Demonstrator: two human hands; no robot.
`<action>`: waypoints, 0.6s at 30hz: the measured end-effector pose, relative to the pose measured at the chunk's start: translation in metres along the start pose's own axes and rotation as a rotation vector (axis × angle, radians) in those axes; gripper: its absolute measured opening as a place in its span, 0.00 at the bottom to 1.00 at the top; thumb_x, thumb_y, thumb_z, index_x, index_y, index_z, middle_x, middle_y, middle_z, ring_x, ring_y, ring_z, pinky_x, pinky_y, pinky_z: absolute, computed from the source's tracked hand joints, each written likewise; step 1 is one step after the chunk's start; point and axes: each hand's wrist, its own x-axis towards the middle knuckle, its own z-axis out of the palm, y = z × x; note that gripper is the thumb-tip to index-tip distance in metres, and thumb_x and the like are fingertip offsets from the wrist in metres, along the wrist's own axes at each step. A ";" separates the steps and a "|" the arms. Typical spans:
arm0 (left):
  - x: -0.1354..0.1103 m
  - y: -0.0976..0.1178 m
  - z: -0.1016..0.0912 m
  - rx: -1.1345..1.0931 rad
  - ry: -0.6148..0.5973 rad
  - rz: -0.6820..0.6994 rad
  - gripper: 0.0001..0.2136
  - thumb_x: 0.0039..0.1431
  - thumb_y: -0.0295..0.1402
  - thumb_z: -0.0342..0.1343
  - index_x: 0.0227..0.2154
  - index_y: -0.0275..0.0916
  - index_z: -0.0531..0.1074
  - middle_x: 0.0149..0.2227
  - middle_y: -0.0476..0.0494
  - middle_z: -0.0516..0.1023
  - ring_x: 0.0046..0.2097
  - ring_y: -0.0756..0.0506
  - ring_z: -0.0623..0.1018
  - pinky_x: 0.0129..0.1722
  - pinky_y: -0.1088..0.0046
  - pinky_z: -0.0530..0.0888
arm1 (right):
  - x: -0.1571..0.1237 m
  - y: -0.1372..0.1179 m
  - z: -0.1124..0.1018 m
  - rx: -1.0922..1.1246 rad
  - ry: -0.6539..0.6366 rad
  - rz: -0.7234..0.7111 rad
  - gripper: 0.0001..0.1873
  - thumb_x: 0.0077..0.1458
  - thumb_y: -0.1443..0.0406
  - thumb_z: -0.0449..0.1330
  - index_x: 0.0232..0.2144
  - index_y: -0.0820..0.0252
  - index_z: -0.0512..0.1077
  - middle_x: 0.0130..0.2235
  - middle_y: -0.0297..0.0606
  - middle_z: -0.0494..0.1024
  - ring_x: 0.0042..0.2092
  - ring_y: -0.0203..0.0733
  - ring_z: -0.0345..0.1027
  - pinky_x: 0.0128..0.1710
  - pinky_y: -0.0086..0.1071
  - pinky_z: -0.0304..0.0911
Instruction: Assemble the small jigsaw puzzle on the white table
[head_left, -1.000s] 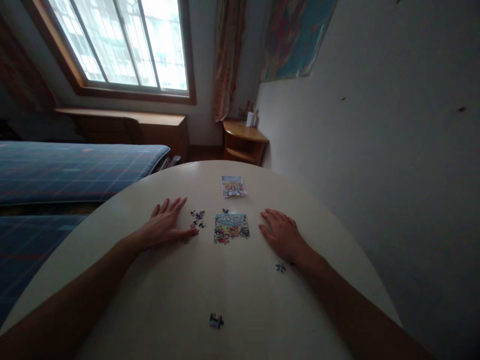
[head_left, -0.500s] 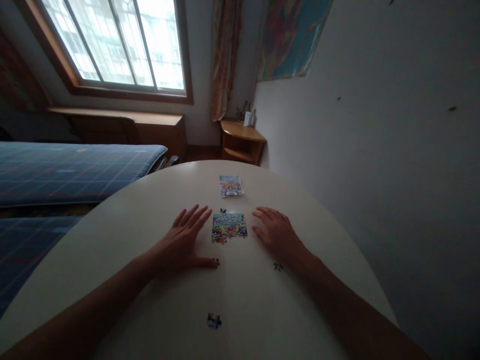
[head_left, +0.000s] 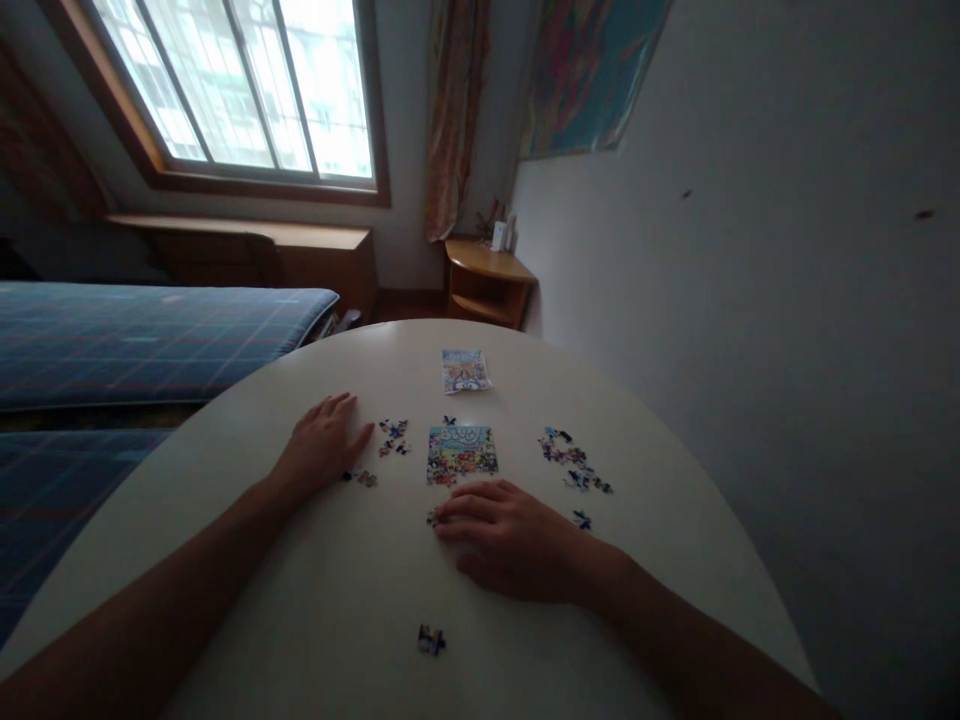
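A partly joined colourful jigsaw block point(head_left: 462, 453) lies in the middle of the round white table point(head_left: 375, 600). My left hand point(head_left: 321, 446) rests flat and open left of it, beside a small cluster of loose pieces point(head_left: 393, 435). My right hand point(head_left: 510, 540) lies just below the block, fingers stretched leftward, fingertips touching a single loose piece point(head_left: 433, 518). Several more loose pieces point(head_left: 571, 465) are scattered to the right of the block. One stray piece point(head_left: 431, 639) sits near the table's front.
A small printed picture card point(head_left: 465, 370) lies beyond the block. A white wall runs close along the table's right side. A bed with a blue plaid cover point(head_left: 135, 335) stands left, and a wooden corner shelf point(head_left: 487, 280) is behind under the window.
My right hand has moved from the block's right side to just below it, uncovering the pieces on the right. My left hand slid back left, uncovering its cluster of pieces.
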 end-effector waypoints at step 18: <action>0.000 -0.002 0.002 0.034 -0.041 0.003 0.28 0.63 0.47 0.39 0.57 0.33 0.66 0.63 0.33 0.66 0.64 0.36 0.64 0.65 0.56 0.59 | -0.005 0.006 -0.015 -0.075 0.014 0.146 0.09 0.62 0.63 0.58 0.44 0.55 0.74 0.44 0.39 0.77 0.46 0.40 0.70 0.48 0.37 0.62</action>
